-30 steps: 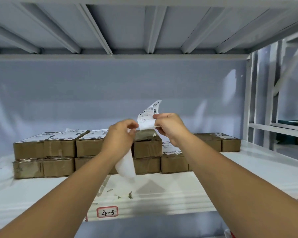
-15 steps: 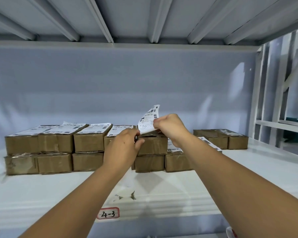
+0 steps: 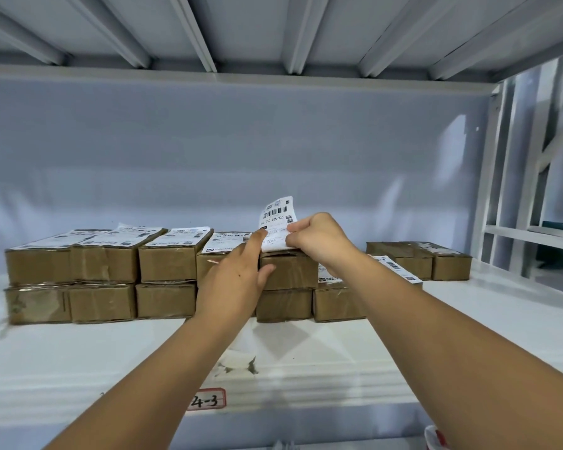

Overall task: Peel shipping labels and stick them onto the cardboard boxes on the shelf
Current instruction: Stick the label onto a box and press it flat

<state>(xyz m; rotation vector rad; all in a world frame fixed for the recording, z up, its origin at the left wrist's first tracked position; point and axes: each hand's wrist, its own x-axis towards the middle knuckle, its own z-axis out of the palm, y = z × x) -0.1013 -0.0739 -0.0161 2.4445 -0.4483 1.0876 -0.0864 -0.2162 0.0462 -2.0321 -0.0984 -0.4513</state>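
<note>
A white shipping label (image 3: 276, 219) with barcodes stands curled upward over the top of a cardboard box (image 3: 290, 271) in the upper row of a two-high stack. My right hand (image 3: 319, 237) pinches the label's right edge. My left hand (image 3: 238, 277) lies with straight fingers against that box's left front, its fingertips touching the label's lower left corner. To the left, several boxes (image 3: 169, 261) in the upper row carry labels on their tops.
The boxes stand on a white shelf (image 3: 468, 326) tagged "4-3" (image 3: 206, 399). Two more boxes (image 3: 420, 259) sit apart at the right. A loose label (image 3: 395, 266) lies over a lower box behind my right forearm. A shelf underside runs overhead; rack uprights (image 3: 530, 190) rise at the right.
Both hands came down to the box top with the label. The backing strip that hung from my left hand is gone, and that hand has opened against the box.
</note>
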